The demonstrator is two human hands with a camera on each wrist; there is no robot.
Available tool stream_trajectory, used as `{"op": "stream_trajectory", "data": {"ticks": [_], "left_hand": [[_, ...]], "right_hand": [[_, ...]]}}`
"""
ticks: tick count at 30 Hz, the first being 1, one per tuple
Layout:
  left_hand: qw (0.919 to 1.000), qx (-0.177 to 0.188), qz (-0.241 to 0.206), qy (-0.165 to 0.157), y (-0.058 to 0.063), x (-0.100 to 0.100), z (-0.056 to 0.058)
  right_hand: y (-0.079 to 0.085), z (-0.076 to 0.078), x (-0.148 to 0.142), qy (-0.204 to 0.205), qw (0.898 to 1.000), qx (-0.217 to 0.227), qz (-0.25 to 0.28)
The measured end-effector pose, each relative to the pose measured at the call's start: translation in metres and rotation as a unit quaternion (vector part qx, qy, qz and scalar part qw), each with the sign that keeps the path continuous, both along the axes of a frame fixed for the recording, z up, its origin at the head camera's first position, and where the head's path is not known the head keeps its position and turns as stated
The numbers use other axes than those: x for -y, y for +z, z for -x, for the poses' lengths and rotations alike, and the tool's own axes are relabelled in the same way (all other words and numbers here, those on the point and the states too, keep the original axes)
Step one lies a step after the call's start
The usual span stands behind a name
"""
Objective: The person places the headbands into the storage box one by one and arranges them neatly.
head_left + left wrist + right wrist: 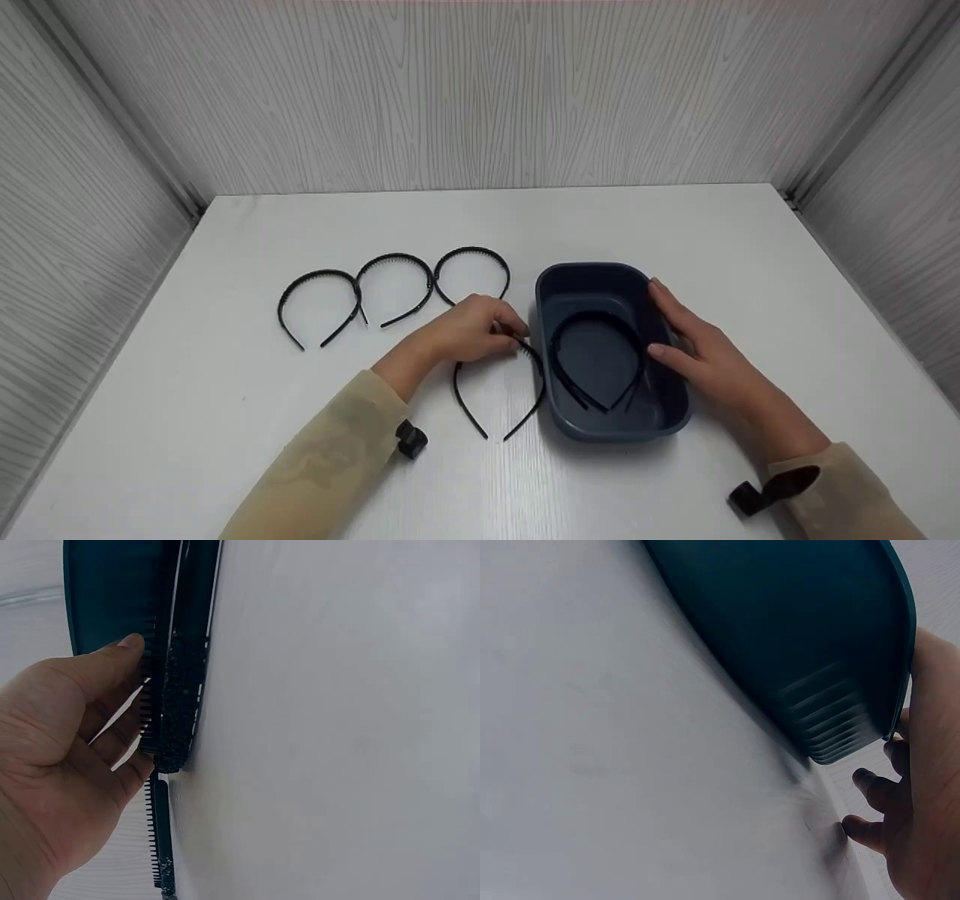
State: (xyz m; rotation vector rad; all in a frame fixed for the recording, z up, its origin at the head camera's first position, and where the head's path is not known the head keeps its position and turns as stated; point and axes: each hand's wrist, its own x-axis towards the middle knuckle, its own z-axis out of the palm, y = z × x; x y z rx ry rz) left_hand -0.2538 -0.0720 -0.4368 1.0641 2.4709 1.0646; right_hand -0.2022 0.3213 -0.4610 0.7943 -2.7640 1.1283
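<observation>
My left hand point(476, 330) pinches a black toothed headband point(472, 418) near its top, beside the left wall of a dark blue plastic basin point(566, 431). In the left wrist view, the thumb and fingers meet at the comb-like teeth. On the basin's right rim rests my right hand point(709, 360), thumb tip over the edge and the other fingers loosely extended outside, as the right wrist view shows. Inside the basin lie black headbands point(598, 313), stacked so closely that their number cannot be told.
Three more black headbands lie in a row on the white table left of the basin: the left one point(319, 271), the middle one point(394, 256) and the right one point(472, 249), partly behind my left hand. Grey wood-grain panels point(480, 97) enclose the table's back and sides.
</observation>
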Motion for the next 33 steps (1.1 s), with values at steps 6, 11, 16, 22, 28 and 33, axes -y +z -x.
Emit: {"op": "stream_trajectory", "data": {"ticks": [6,11,16,22,28,33], "left_hand": [[0.9998,-0.014,0.011,0.001,-0.0015,-0.0013,0.0011],[0.9997,-0.020,0.013,-0.004,-0.0030,-0.0017,0.0021],[0.9996,-0.021,0.018,-0.008,-0.0037,-0.0016,0.0020],[0.9995,-0.027,0.016,-0.010,-0.0047,-0.0024,0.0030],[0.9992,-0.031,0.019,-0.012,-0.0050,-0.0031,0.0045],[0.9994,-0.024,0.021,-0.015,-0.0051,-0.0035,0.0047]], "right_hand": [[0.0016,-0.0005,0.0003,0.003,1.000,-0.002,0.002],[0.0023,-0.0006,0.0011,0.004,1.000,-0.001,0.002],[0.0018,-0.0003,0.0014,0.004,1.000,-0.001,0.003],[0.0005,0.0008,0.0004,0.002,1.000,-0.005,-0.001],[-0.0002,0.0012,0.0007,-0.003,1.000,-0.004,-0.004],[0.0003,0.0010,0.0013,-0.008,1.000,0.002,-0.009]]}}
